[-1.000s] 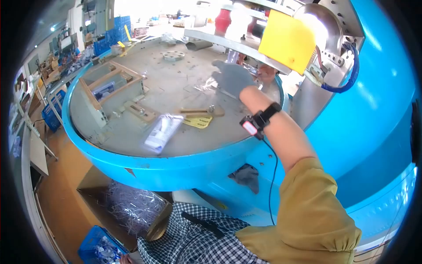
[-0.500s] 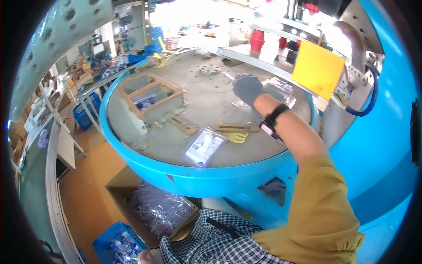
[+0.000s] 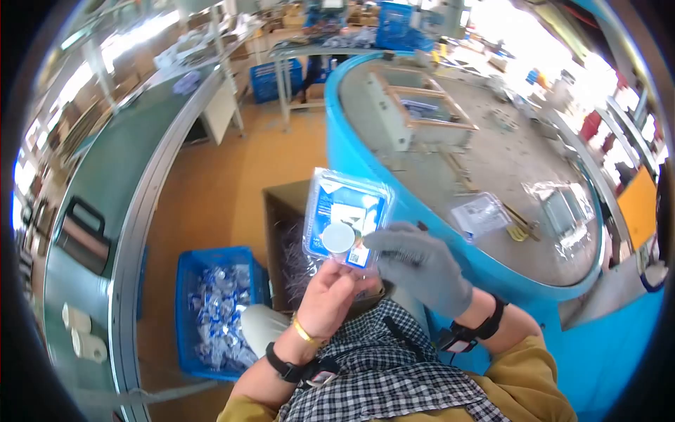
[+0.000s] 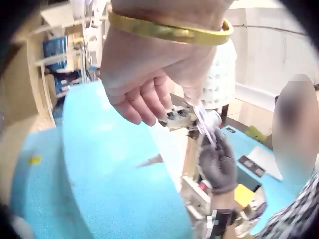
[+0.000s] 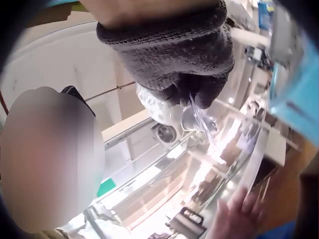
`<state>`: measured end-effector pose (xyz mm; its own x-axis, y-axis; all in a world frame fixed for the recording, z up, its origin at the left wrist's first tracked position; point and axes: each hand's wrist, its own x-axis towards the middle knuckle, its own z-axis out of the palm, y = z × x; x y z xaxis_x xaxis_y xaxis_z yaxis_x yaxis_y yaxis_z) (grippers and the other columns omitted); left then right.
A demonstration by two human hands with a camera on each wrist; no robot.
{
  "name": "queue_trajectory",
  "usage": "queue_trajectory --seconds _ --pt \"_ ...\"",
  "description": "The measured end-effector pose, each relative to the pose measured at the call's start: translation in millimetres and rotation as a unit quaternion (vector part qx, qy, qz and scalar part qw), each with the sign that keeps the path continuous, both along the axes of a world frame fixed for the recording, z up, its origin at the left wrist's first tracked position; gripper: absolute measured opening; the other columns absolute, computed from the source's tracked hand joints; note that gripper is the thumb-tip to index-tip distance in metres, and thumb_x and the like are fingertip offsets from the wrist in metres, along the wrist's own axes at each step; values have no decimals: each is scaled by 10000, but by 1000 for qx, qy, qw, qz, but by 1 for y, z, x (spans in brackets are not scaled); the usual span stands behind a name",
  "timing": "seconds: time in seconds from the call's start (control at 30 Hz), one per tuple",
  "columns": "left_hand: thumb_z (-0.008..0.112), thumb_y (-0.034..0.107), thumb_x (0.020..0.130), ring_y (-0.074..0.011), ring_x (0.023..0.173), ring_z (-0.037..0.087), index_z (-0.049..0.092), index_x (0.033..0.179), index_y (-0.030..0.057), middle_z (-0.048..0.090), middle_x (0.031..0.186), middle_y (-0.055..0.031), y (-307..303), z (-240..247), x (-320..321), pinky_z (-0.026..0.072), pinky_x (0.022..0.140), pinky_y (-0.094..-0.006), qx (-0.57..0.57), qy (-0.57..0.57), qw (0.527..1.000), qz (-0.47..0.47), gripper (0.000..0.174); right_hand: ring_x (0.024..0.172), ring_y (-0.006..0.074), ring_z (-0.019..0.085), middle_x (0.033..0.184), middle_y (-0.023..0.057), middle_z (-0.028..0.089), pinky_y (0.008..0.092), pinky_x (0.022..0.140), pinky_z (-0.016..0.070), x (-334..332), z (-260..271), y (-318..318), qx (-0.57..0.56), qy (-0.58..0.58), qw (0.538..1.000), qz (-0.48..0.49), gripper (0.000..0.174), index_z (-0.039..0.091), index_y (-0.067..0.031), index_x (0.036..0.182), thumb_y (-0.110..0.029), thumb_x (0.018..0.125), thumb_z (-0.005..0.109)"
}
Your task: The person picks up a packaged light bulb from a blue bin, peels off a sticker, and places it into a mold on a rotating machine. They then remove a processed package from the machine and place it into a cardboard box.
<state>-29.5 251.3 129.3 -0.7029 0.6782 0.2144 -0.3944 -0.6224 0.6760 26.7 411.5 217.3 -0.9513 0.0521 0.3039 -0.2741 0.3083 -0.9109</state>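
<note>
My gloved right hand point(image 3: 427, 266) pinches a clear plastic blister pack point(image 3: 355, 200) by its lower right side, in front of my body. The pack has a blue printed card and a round whitish part that bulges out. In the right wrist view the glove point(image 5: 174, 64) grips the pack point(image 5: 202, 122), seen nearly edge-on. My bare left hand point(image 3: 329, 295) overlaps the pack's lower edge in the head view. From the right wrist, that left hand point(image 5: 239, 216) shows spread fingers, apart from the pack. The left wrist view shows its fingers point(image 4: 142, 102) loosely bent.
On the right stands a blue-rimmed round table point(image 3: 401, 165), bearing a wooden-edged frame point(image 3: 436, 130) and another clear pack point(image 3: 481, 214). Below are a blue crate point(image 3: 184, 302) of packs and a cardboard box point(image 3: 278, 204). A green-topped conveyor point(image 3: 91, 183) runs along the left.
The head view has swung left. My right hand has come back from over the round table to my front, with the blister pack. My left hand has risen beside it.
</note>
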Motion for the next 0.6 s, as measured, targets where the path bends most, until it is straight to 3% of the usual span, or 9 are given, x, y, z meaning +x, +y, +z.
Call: queue_trajectory --seconds 0.1,0.17,0.23,0.3,0.37,0.4,0.43,0.5,0.6 --pt "573 104 899 -176 1031 575 548 1166 60 593 1143 -66 -10 -4 -5 474 886 -335 14 -125 989 82 272 894 112 564 1046 74 584 253 745 477 0 -24 -13 111 -57 990 65 326 605 -53 1150 -37 825 629" --pt "606 145 890 -160 921 610 561 1102 79 616 1051 -37 -25 -8 -9 509 809 -317 -100 -142 976 128 226 872 132 563 1048 76 582 256 761 477 -3 -36 -7 89 -72 988 106 322 592 -42 1152 -28 831 607" --pt "607 111 885 -117 832 604 578 1038 71 623 973 -17 -44 -18 -11 507 747 -256 -163 -128 965 158 160 888 167 570 1096 95 577 273 784 481 -5 -43 7 59 -106 993 6 323 578 -45 1160 -53 839 609" --pt "603 86 882 -80 776 580 582 993 54 624 895 1 -63 -34 -14 489 711 -218 -304 92 934 164 118 942 178 601 1124 107 587 269 807 488 -8 -49 12 114 -58 991 -44 369 563 -20 1170 -32 804 601" --pt "603 70 876 -59 777 563 588 944 40 626 860 9 -69 -28 -10 474 723 -218 -335 96 927 140 76 981 174 590 1146 104 582 286 827 487 -8 -54 13 156 -64 986 -19 390 526 -19 1208 -43 823 584" --pt "618 62 868 -58 783 564 601 950 29 631 867 5 -69 -30 -8 467 716 -215 -318 73 939 111 90 1033 171 569 1156 105 581 305 877 472 -12 -71 21 122 -159 976 87 415 491 -28 1263 -60 855 558" --pt "634 54 859 -57 789 566 615 955 18 636 875 1 -69 -31 -6 460 709 -211 -300 50 949 82 104 1033 171 569 1156 105 581 305 877 472 -8 -72 18 118 -162 976 84 415 491 -28 1263 -60 855 558" --pt "633 50 861 -55 789 567 626 947 17 641 863 3 -61 -33 0 458 708 -208 -306 48 947 82 93 1091 150 520 1176 102 561 281 953 412 -2 -72 4 -182 -318 913 179 397 484 12 1264 -181 923 555" --pt "627 64 875 -68 808 581 627 971 7 648 887 -13 -55 -39 5 470 729 -217 -290 57 950 102 111 1051 107 518 1133 88 578 265 924 422 7 -83 0 -205 -334 906 159 375 495 10 1261 -167 933 537"
